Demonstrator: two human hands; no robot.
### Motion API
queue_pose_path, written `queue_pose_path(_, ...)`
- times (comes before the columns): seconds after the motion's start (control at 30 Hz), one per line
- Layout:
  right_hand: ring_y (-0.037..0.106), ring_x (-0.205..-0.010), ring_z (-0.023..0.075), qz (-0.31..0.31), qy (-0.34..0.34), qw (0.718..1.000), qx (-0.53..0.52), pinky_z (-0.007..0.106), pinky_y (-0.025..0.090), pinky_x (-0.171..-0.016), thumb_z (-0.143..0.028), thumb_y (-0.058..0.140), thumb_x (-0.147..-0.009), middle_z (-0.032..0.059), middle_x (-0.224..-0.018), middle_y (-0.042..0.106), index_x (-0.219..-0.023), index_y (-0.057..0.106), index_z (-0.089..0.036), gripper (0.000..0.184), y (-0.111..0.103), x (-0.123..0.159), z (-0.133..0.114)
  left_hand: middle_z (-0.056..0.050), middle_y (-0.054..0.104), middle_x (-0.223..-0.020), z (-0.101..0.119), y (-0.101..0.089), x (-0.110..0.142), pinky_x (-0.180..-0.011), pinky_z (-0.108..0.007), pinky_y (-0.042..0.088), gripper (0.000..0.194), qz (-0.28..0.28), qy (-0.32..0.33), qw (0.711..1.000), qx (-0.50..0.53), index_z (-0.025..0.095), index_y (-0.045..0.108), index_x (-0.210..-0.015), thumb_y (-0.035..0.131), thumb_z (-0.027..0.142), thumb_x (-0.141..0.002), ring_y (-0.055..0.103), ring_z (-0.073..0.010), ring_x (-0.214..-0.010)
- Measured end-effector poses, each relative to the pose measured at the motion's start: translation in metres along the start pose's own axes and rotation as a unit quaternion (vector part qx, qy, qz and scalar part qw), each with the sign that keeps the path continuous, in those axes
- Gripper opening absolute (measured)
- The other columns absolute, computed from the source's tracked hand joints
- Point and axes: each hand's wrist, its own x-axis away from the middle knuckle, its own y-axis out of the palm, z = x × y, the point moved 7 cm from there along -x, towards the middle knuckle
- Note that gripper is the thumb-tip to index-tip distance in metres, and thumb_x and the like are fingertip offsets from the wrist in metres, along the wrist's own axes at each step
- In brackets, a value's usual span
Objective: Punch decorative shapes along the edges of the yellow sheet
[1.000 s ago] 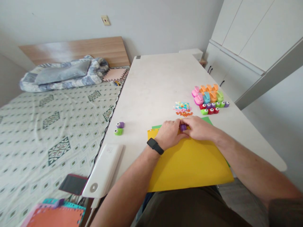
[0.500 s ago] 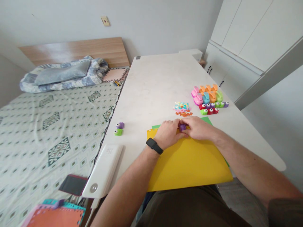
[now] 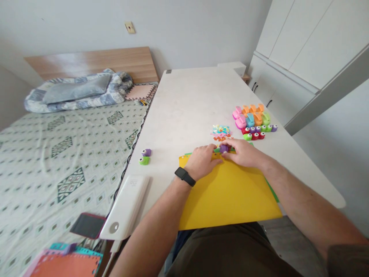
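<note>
A purple craft punch [image 3: 224, 149] is gripped by the fingers and thumb of my right hand [image 3: 245, 153], at the far edge of a yellow paper sheet [image 3: 230, 196]. To its left, my left hand [image 3: 200, 163] holds the same edge of the sheet, with the thumb on top and the fingers at the rim; it is apart from the punch. Small holes show along the sheet's far left edge. Green paper [image 3: 271, 188] lies underneath. Just beyond the hands is a pile of small punched paper shapes [image 3: 221, 132] in blue, yellow, pink and orange.
Several small punches [image 3: 255, 135] and larger punches [image 3: 250, 120] stand in rows at the right. Two more punches [image 3: 145, 157] sit at the left, behind a white power bank-like box [image 3: 125, 207] with a cable. A phone [image 3: 88, 225] and punched coloured sheets [image 3: 66, 263] lie lower left.
My left hand has come away from the punch, leaving a gap between the hands. My right hand has moved the punch slightly away from me, to the sheet's far edge.
</note>
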Motion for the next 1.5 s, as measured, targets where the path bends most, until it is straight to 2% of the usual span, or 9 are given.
queue_pose_path(0.17, 0.065, -0.083, 0.0193, 0.038, 0.031, 0.998, -0.045, 0.031, 0.048, -0.075, -0.035, 0.063, -0.089, 0.0037, -0.097, 0.073, -0.109, 0.068, -0.022, 0.024, -0.008, -0.002, 0.009, -0.01, 0.072, -0.112, -0.001, -0.001, -0.001, -0.092, -0.036, 0.052, 0.033, -0.001, 0.0, 1.0, 0.006, 0.019, 0.058, -0.118, 0.064, 0.037, -0.09, 0.068, -0.0249, -0.105)
queue_pose_path(0.3, 0.065, -0.083, 0.0205, 0.087, 0.076, 0.99, -0.078, 0.03, 0.048, -0.073, -0.048, 0.061, -0.091, 0.0048, -0.098, 0.074, -0.109, 0.068, -0.02, 0.034, -0.018, -0.003, 0.019, -0.009, 0.072, -0.111, -0.003, 0.0, -0.002, -0.092, -0.035, 0.052, 0.031, 0.0, 0.001, 1.0, 0.006, 0.019, 0.06, -0.116, 0.063, 0.036, -0.091, 0.068, -0.024, -0.104)
queue_pose_path(0.5, 0.065, -0.081, 0.0194, 0.104, 0.117, 0.966, -0.204, 0.03, 0.048, -0.075, -0.058, 0.054, -0.094, 0.005, -0.091, 0.074, -0.098, 0.07, -0.019, 0.043, -0.02, -0.005, 0.031, -0.008, 0.072, -0.112, -0.001, 0.0, -0.002, -0.092, -0.035, 0.052, 0.028, 0.004, 0.005, 1.0, 0.006, 0.02, 0.061, -0.115, 0.062, 0.034, -0.091, 0.068, -0.0235, -0.104)
queue_pose_path(0.8, 0.064, -0.074, 0.0166, 0.079, 0.159, 0.921, -0.346, 0.028, 0.046, -0.065, -0.063, 0.053, -0.092, 0.008, -0.091, 0.075, -0.09, 0.069, -0.017, 0.049, -0.006, -0.008, 0.042, -0.009, 0.072, -0.112, 0.001, -0.002, -0.001, -0.093, -0.037, 0.052, 0.036, 0.003, 0.001, 1.0, 0.007, 0.021, 0.056, -0.125, 0.06, 0.034, -0.092, 0.068, -0.0244, -0.104)
queue_pose_path(0.97, 0.066, -0.074, 0.017, 0.072, 0.177, 0.904, -0.382, 0.027, 0.046, -0.063, -0.066, 0.054, -0.09, 0.0092, -0.092, 0.076, -0.091, 0.069, -0.017, 0.051, -0.002, -0.008, 0.046, -0.008, 0.072, -0.112, 0.006, -0.004, -0.001, -0.094, -0.037, 0.052, 0.042, 0.0, 0.011, 1.0, 0.004, 0.023, 0.052, -0.132, 0.06, 0.033, -0.092, 0.069, -0.0244, -0.104)
queue_pose_path(1.33, 0.065, -0.066, 0.0163, 0.068, 0.184, 0.875, -0.442, 0.026, 0.043, -0.054, -0.062, 0.053, -0.093, 0.012, -0.088, 0.076, -0.086, 0.068, -0.016, 0.049, 0.001, -0.007, 0.043, -0.009, 0.072, -0.111, 0.0, -0.002, 0.0, -0.091, -0.036, 0.053, 0.037, 0.007, 0.006, 1.0, 0.007, 0.02, 0.056, -0.125, 0.06, 0.036, -0.092, 0.068, -0.0245, -0.103)
queue_pose_path(1.5, 0.062, -0.062, 0.0142, 0.057, 0.174, 0.857, -0.482, 0.025, 0.041, -0.052, -0.063, 0.05, -0.094, 0.0102, -0.084, 0.075, -0.091, 0.07, -0.015, 0.052, 0.002, -0.008, 0.046, -0.009, 0.072, -0.11, 0.001, -0.002, 0.0, -0.091, -0.036, 0.053, 0.036, 0.008, 0.01, 1.0, 0.003, 0.019, 0.057, -0.123, 0.06, 0.036, -0.092, 0.068, -0.0246, -0.102)
